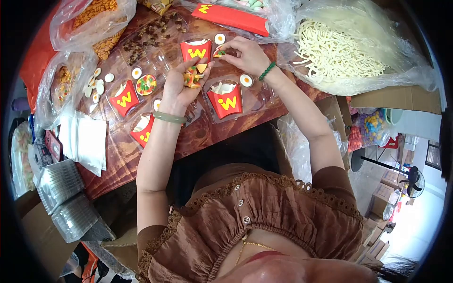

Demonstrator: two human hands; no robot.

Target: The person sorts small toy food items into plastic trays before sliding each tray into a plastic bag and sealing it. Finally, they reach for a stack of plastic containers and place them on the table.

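Observation:
My left hand (181, 85), palm up with fingers curled, cups several small pizza-slice pieces (192, 78) topped in red, green and yellow. To its right, my right hand (243, 55) pinches another pizza slice (218, 54) between thumb and fingers, over a clear plastic tray. In that tray a red fries box (196, 50) with a yellow mark stands beside a fried-egg piece (220, 38). Below my right hand, another tray holds a red fries box (225, 101) with pale sticks and an egg piece (246, 80). At left, a round pizza piece (146, 85) lies near one more fries box (124, 99).
A large bag of pale sticks (335, 52) lies at right. Bags of orange pieces (96, 14) stand at upper left, near scattered brown pieces (153, 35). Folded red boxes (231, 20) lie at the back. Stacked clear trays (63, 188) sit off the left edge.

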